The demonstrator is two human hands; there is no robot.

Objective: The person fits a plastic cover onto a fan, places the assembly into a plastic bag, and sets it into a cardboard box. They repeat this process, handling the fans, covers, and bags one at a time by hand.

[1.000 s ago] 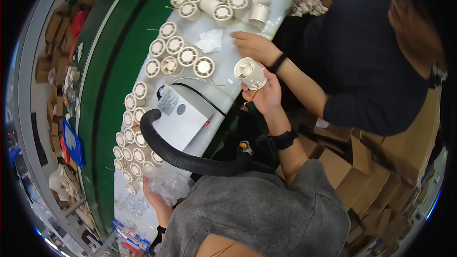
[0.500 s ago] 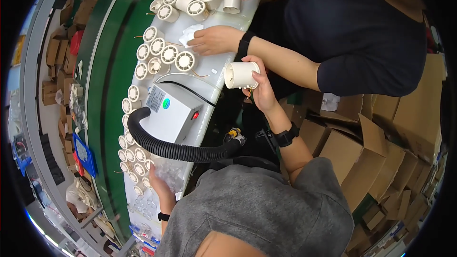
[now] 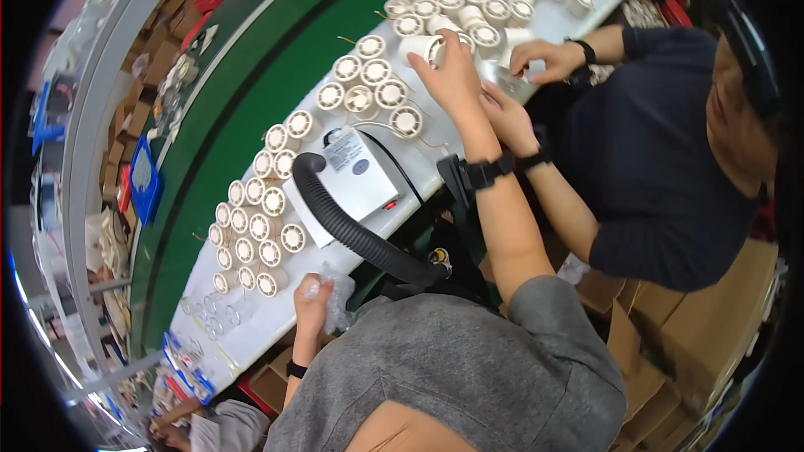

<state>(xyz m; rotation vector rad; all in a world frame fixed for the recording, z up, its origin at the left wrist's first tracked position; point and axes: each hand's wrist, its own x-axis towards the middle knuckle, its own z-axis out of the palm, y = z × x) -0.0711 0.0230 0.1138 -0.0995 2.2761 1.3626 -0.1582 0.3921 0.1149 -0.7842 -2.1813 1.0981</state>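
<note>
My right hand [image 3: 456, 79] is stretched over the table, its fingers and thumb around a white cylindrical fan [image 3: 414, 48] close to the far group of similar fans. At the near edge, my left hand [image 3: 311, 307] is closed on a crumpled clear plastic bag [image 3: 338, 300]. Several white fans [image 3: 260, 227] with slotted round faces stand in rows on the white table [image 3: 251, 331]. Between the groups sits a grey-white metal box [image 3: 356, 169] with a red switch and a black corrugated hose [image 3: 356, 234] arching over it.
A co-worker in a dark shirt [image 3: 662, 151] stands at my right, hands [image 3: 540, 60] near my right hand. Beyond the table runs a green conveyor belt [image 3: 226, 109]. Clear rings [image 3: 213, 316] lie at the table's left end. Cardboard boxes [image 3: 712, 318] stand at lower right.
My right hand has carried the white fan from the table's near edge out over the table. My left hand now grips the plastic bag. The whole view has turned.
</note>
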